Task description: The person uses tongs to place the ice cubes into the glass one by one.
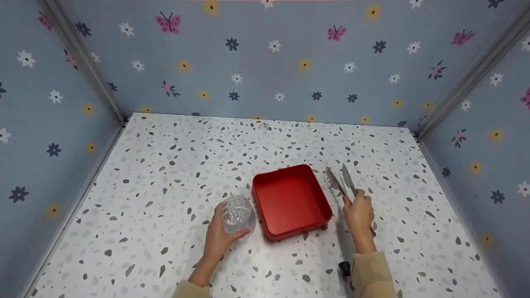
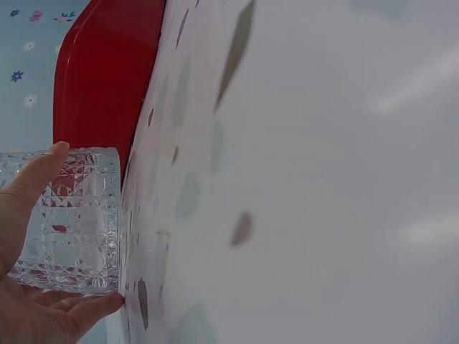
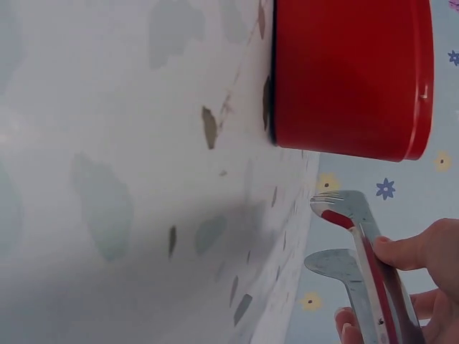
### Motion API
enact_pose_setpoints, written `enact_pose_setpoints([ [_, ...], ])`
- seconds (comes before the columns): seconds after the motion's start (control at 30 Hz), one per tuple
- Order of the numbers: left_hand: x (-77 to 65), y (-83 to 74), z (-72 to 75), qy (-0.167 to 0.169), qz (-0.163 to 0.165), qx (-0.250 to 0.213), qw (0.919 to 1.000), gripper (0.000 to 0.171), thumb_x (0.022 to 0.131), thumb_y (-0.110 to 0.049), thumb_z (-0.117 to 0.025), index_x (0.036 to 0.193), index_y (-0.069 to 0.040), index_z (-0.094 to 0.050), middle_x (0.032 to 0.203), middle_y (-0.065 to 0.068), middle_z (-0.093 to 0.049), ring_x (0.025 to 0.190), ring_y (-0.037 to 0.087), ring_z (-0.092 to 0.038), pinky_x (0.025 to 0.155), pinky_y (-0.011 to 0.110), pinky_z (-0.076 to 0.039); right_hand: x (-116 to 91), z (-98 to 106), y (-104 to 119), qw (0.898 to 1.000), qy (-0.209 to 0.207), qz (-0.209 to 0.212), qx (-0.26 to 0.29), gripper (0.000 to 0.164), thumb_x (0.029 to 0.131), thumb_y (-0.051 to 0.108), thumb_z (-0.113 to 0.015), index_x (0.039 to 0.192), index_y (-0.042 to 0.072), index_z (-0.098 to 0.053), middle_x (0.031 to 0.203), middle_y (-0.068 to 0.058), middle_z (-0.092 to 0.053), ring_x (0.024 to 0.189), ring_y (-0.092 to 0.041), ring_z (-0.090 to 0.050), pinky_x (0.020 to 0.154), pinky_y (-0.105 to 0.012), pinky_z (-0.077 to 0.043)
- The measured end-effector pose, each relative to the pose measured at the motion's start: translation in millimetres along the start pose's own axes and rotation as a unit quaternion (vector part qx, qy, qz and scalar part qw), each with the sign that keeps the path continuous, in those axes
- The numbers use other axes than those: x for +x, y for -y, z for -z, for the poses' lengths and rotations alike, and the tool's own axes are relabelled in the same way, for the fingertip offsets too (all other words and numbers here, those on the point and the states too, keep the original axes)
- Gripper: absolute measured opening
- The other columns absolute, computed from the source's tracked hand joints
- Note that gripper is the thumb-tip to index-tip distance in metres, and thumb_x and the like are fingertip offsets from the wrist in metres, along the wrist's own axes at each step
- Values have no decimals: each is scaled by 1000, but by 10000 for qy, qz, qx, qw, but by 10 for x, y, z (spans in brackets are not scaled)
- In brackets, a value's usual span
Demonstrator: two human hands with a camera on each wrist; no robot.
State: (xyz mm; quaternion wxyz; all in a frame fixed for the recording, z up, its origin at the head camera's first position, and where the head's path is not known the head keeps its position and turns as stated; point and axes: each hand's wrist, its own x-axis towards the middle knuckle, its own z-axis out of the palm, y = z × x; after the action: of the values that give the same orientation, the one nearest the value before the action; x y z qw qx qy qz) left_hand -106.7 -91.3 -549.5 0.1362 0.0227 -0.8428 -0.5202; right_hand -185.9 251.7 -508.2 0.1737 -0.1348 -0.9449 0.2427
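My left hand (image 1: 222,231) grips a clear patterned glass (image 1: 238,215), thumb on one side and fingers on the other. In the left wrist view the glass (image 2: 79,222) stands at the tabletop, close beside the red square tray (image 1: 292,200). The tray lies between my two hands, and its inside shows plain red. On its right side, my right hand (image 1: 359,211) holds metal serving tongs (image 1: 351,185) with the two arms spread apart. In the right wrist view one end of the tongs (image 3: 369,251) is fork-shaped and the other is rounded; nothing is between them.
The white speckled tabletop (image 1: 165,186) runs back to a blue flowered wall (image 1: 273,62). Similar panels stand at left and right, with grey posts (image 1: 89,62) in the corners. A small black object (image 1: 344,269) shows beside the right sleeve.
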Motion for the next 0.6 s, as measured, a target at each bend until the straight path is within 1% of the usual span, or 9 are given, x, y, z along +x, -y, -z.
enact_pose_setpoints([
  [0.17, -10, -2, 9, 54, 46, 8, 10000, 98, 55, -25, -84, 132, -3, -29, 127, 18, -44, 116, 31, -42, 98, 42, -34, 5, -28, -8, 9993, 255, -246, -74, 44, 81, 20, -62, 113, -7, -48, 93, -31, -51, 80, -48, -52, 62, -57, -42],
  [0.27, -11, 1, 10, 81, 51, 49, 9999, 98, 54, -26, -85, 132, -3, -30, 126, 19, -44, 115, 32, -42, 98, 42, -34, 5, -42, -10, 9987, 349, -364, -121, 44, 82, 20, -62, 112, -8, -47, 93, -31, -51, 80, -48, -52, 63, -56, -43],
  [0.33, -10, 1, 12, 89, 9, 71, 9999, 97, 54, -26, -84, 131, -2, -30, 126, 19, -44, 114, 33, -43, 97, 44, -34, 3, -51, -11, 9985, 371, -370, -158, 43, 82, 20, -62, 110, -9, -47, 91, -31, -51, 79, -47, -53, 61, -56, -43],
  [0.43, -8, 2, 16, 98, -36, 58, 9999, 97, 55, -26, -84, 131, -1, -30, 125, 20, -44, 114, 34, -42, 97, 44, -35, -5, -57, -16, 9984, 438, -259, -236, 42, 82, 20, -61, 107, -10, -46, 87, -32, -51, 75, -48, -53, 59, -56, -43],
  [0.5, -7, 3, 19, 110, -40, 66, 9999, 97, 55, -26, -84, 131, -1, -30, 125, 20, -44, 115, 34, -42, 97, 44, -35, -15, -56, -21, 9980, 530, -197, -299, 41, 83, 20, -60, 105, -11, -44, 86, -32, -51, 74, -48, -53, 58, -56, -43],
  [0.6, -3, 5, 20, 108, -18, 91, 9999, 97, 54, -25, -85, 131, -1, -30, 126, 20, -44, 115, 33, -42, 97, 44, -34, -28, -49, -18, 9967, 696, -214, -363, 41, 83, 22, -59, 103, -10, -42, 86, -32, -51, 74, -49, -53, 58, -56, -43],
])
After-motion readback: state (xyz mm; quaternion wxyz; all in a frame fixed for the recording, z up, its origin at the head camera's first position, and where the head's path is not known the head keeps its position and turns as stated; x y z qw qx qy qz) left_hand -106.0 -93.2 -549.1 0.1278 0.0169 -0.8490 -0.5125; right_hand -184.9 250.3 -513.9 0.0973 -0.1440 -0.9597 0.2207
